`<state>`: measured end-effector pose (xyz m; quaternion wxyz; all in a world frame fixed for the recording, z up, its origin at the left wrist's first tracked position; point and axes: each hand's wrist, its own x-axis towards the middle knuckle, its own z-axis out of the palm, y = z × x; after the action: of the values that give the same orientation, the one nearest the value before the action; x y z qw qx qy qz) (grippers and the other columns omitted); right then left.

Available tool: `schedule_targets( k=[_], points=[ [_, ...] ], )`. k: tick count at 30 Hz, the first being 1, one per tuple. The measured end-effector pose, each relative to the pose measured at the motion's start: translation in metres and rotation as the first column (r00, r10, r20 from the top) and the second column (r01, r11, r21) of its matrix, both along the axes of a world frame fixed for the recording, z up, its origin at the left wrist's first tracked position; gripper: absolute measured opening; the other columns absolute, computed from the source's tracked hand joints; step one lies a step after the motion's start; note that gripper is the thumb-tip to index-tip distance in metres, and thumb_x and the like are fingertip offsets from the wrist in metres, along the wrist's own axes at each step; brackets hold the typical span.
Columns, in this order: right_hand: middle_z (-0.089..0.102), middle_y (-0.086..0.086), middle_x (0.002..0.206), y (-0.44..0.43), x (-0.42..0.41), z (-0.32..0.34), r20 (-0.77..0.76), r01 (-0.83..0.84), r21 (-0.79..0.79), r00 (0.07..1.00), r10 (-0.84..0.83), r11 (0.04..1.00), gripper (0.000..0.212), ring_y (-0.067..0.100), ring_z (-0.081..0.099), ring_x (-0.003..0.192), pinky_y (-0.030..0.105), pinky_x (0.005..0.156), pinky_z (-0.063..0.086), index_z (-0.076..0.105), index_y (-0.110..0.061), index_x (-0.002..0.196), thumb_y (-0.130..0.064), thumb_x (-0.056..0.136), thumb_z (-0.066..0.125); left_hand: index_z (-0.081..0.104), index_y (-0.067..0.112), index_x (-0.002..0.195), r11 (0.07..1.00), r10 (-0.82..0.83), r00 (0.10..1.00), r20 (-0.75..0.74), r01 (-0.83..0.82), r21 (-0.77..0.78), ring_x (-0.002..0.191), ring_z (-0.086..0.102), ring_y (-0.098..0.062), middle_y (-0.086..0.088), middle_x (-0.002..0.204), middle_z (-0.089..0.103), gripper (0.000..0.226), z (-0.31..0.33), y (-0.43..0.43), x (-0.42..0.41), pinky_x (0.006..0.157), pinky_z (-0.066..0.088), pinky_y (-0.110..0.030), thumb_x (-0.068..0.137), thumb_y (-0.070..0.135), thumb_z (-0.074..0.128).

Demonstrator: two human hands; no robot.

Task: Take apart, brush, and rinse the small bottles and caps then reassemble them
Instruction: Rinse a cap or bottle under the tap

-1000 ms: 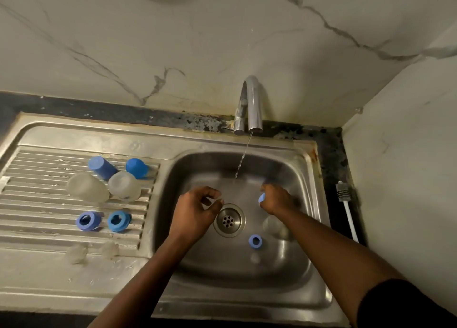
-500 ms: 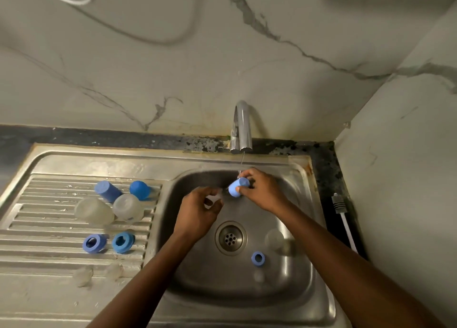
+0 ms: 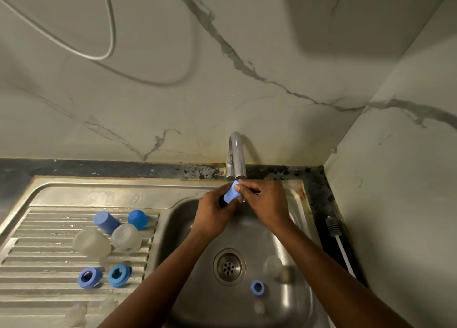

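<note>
Both hands meet just under the tap [image 3: 236, 157] spout. My right hand [image 3: 264, 204] pinches a light blue cap [image 3: 231, 194] and my left hand [image 3: 212, 212] curls round its lower end; what else the left hand holds is hidden. In the sink basin [image 3: 294, 231] lie a blue ring [image 3: 257, 287], a clear bottle [image 3: 272, 266] and a small clear piece [image 3: 259, 307]. On the draining board [image 3: 37, 258] sit two blue caps [image 3: 105, 222] [image 3: 137, 219], two clear bottles [image 3: 92, 242] [image 3: 126, 237] and two blue rings [image 3: 89, 277] [image 3: 119, 274].
A white-handled bottle brush [image 3: 337, 241] lies on the dark counter right of the sink, by the side wall. Two small clear pieces [image 3: 75, 314] rest at the board's front. The drain [image 3: 229, 266] is in the basin's middle. A white cable hangs on the back wall.
My right hand lifted the light blue cap from low in the basin up to the tap spout. My left hand rose to meet it and now touches the cap.
</note>
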<state>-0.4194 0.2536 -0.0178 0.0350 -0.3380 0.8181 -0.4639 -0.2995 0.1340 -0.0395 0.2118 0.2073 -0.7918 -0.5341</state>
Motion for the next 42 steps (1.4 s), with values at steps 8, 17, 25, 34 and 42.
schedule_targets(
  k=[8,17,25,34,42],
  points=[
    [0.07,-0.007,0.107,-0.017,0.001,0.003,0.212,-0.092,0.153,0.976,0.058,0.984,0.032,0.006,0.067,0.096,0.008,0.073,0.043,0.069,-0.018,0.119,-0.044,0.106,0.057,0.076,0.031,0.125,0.999,0.02,0.997,-0.072,-0.017,0.034,0.098,0.076,-0.006,0.015,0.106,0.079,0.031,0.005,0.004,-0.009,0.083,0.062,-0.025,0.097,0.016,0.076],
    [0.069,-0.006,0.079,-0.025,0.002,0.004,0.377,-0.085,0.107,0.925,0.039,0.991,0.032,0.005,0.066,0.073,0.02,0.07,0.048,0.073,-0.016,0.11,-0.037,0.111,0.049,0.073,0.021,0.133,0.982,0.041,0.996,-0.081,-0.025,0.186,0.105,0.076,-0.011,0.008,0.115,0.08,0.039,-0.003,-0.001,0.001,0.094,0.064,-0.039,0.095,0.019,0.08],
    [0.069,0.022,0.118,-0.001,-0.008,0.008,0.724,-0.098,-0.253,0.641,0.255,0.963,0.033,0.023,0.064,0.087,0.031,0.081,0.058,0.068,-0.012,0.134,-0.026,0.105,0.063,0.071,0.015,0.131,0.917,-0.031,0.992,-0.119,0.076,0.392,0.1,0.076,-0.026,-0.007,0.114,0.077,0.028,0.011,-0.004,-0.005,0.082,0.063,-0.033,0.108,0.029,0.061],
    [0.072,0.011,0.123,0.008,-0.006,0.007,0.631,-0.204,-0.279,0.697,0.339,0.938,0.032,0.02,0.073,0.105,0.033,0.092,0.06,0.068,-0.013,0.136,-0.017,0.104,0.064,0.074,0.009,0.113,0.75,0.209,0.978,0.002,-0.162,0.641,0.064,0.065,-0.019,-0.012,0.084,0.075,0.026,0.014,0.006,-0.018,0.058,0.056,-0.026,0.107,0.031,0.061],
    [0.073,-0.015,0.118,-0.001,0.004,0.006,0.562,0.005,-0.273,0.813,0.155,0.962,0.031,0.004,0.071,0.111,0.02,0.087,0.059,0.067,-0.038,0.126,-0.022,0.1,0.069,0.075,0.004,0.118,0.573,0.286,0.956,-0.072,-0.11,0.812,0.094,0.079,-0.028,-0.014,0.104,0.079,0.021,0.025,0.01,-0.019,0.076,0.066,-0.031,0.101,0.016,0.07]
  ],
)
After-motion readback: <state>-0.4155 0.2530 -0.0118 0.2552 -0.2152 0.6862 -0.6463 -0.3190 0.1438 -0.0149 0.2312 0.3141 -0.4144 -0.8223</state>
